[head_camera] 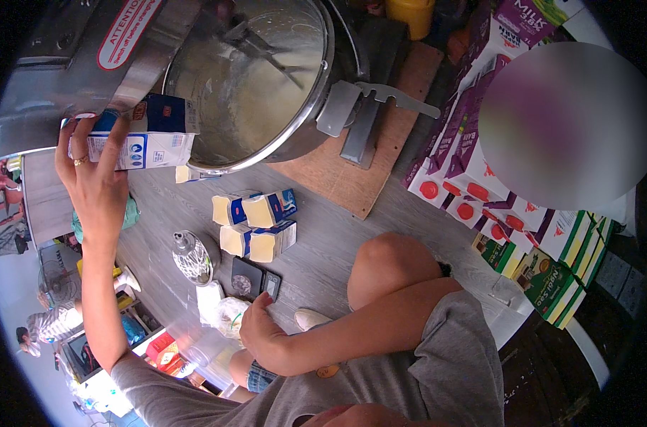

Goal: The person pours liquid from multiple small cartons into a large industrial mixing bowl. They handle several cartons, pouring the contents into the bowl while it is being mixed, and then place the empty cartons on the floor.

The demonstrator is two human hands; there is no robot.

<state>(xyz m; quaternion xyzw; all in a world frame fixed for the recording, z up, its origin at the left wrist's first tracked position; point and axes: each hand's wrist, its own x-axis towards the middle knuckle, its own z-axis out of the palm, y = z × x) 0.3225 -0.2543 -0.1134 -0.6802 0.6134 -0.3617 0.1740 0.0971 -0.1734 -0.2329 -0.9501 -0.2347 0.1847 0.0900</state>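
Observation:
My left hand [96, 171] grips a blue and white carton [158, 152], which lies on its side at the rim of a steel mixer bowl [296, 141]. One end of the carton points into the bowl, and my left thumb is hidden. Inside the bowl, a metal beater [270, 56] stands in a pale creamy mass [259, 101]. Low before my body, my right hand [262, 328] is near a small black digital scale [256, 280] and a clear plastic bag [231, 315]. Its fingers are partly hidden, and I see nothing held in it.
Several cut-open blue and white cartons [256, 224] stand on the grey floor by a patterned bottle [192, 259]. A wooden board [350, 187] lies under the mixer. Milk cartons with red caps [464, 211] and green boxes [547, 283] are stacked right. Far left is another person [56, 323].

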